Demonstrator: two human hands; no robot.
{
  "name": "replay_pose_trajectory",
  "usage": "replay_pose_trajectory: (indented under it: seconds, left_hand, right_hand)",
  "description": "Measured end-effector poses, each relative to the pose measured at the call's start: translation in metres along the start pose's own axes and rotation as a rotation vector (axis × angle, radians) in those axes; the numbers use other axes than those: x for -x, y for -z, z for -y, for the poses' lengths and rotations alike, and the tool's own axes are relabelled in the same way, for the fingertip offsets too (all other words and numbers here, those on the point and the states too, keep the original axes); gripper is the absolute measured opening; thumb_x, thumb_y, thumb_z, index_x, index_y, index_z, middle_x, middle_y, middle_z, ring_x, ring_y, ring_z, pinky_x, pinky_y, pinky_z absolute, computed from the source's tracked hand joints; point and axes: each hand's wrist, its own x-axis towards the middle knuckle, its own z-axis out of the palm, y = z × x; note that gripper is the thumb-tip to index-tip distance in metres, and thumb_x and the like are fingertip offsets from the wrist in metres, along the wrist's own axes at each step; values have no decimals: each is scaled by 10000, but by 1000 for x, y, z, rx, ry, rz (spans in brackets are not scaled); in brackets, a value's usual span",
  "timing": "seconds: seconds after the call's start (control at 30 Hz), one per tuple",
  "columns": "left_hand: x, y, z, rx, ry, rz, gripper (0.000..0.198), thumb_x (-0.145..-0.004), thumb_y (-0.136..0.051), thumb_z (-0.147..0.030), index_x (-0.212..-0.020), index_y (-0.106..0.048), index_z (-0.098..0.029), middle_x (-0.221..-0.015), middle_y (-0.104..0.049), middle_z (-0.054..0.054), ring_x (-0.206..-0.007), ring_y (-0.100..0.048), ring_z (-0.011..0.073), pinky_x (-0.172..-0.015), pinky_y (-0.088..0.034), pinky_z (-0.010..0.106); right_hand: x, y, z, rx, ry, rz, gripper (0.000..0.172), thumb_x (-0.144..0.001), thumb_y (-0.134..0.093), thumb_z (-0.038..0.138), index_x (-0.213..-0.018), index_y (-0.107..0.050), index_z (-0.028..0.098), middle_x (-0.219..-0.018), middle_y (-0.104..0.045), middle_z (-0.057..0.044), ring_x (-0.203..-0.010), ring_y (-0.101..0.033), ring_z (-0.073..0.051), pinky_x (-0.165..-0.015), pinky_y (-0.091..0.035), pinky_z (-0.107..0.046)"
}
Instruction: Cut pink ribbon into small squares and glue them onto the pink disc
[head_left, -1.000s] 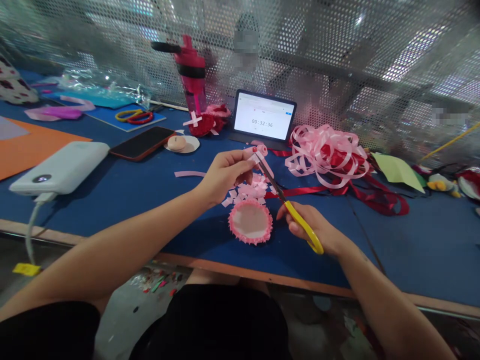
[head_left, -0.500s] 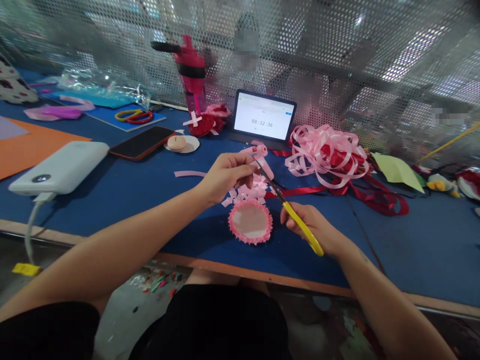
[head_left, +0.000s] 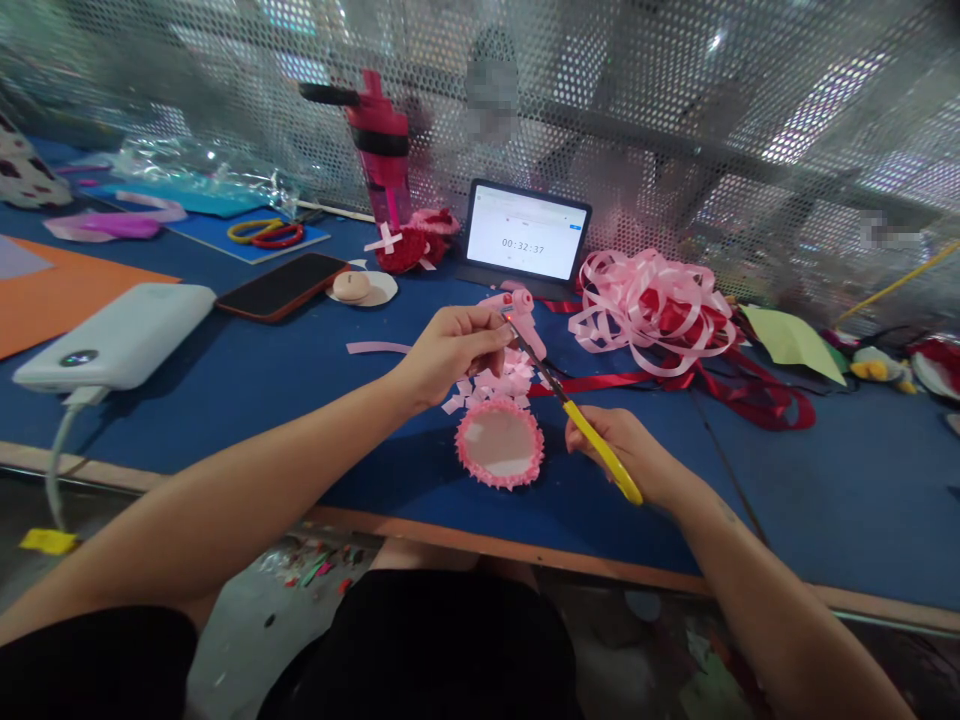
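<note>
Raised over the table, my left hand is closed in a pinch; what lies between its fingertips is too small to make out. My right hand grips yellow-handled scissors, seen edge-on, their dark blades reaching up to my left fingertips. Beneath my hands lies a round pale disc with a ruffled pink ribbon edge. Just behind it is a pile of small cut pink ribbon pieces, partly hidden by my left hand. A pink glue gun lies beyond the blades. A pink ribbon strip runs behind my left hand.
Tangled pink ribbon and red ribbon lie at right. A tablet stands behind, beside a pink bottle. Leftward are a phone, a white power bank and red-and-yellow-handled scissors. A perforated metal screen closes the back.
The scissors and my right hand have shifted very slightly. My left hand keeps its pinch in nearly the same place. The tablet's timer has advanced one second.
</note>
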Motion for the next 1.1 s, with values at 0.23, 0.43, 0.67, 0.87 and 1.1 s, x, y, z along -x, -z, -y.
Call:
replay_pose_trajectory:
  seconds: [0.23,0.43,0.67,0.87,1.1]
  left_hand:
    - [5,-5,2,-240,-1,237,155,-857,-512,-245,-747,-544,-141,-549,-601,-6,-422,-459,37,-423,-349,144]
    - [19,-24,18,-450,92,595,132,-853,-473,-220,-785,-549,-137,-581,-606,-9,-484,-506,64,-491,-389,164]
    - [20,-24,26,-505,18,604,160,-842,-470,-235,-834,-595,-136,-702,-621,14,-599,-538,101,-559,-413,198]
    - [19,-22,17,-464,68,636,193,-860,-473,-272,-908,-597,-131,-659,-628,16,-562,-563,100,-551,-435,192]
    - [18,-21,17,-395,105,611,162,-878,-456,-249,-852,-565,-132,-640,-626,16,-530,-566,81,-530,-442,178]
  right_hand:
    - [-1,-3,3,-97,33,-92,298,-809,-536,469,-747,-497,180,-541,-397,58,-430,-384,-70,-415,-308,-194]
    - [1,-9,5,-173,72,-103,182,-762,-598,333,-775,-536,163,-584,-418,56,-477,-346,-61,-446,-296,-188]
    - [-2,-16,-4,-112,139,-133,90,-738,-575,243,-784,-559,167,-624,-485,38,-544,-415,-83,-503,-335,-190]
    - [1,-9,5,-107,79,-112,82,-715,-542,196,-791,-546,166,-618,-471,39,-534,-404,-85,-500,-336,-192]
    - [1,-7,6,-95,100,-143,169,-760,-591,313,-786,-546,152,-624,-423,39,-546,-358,-80,-504,-314,-199]
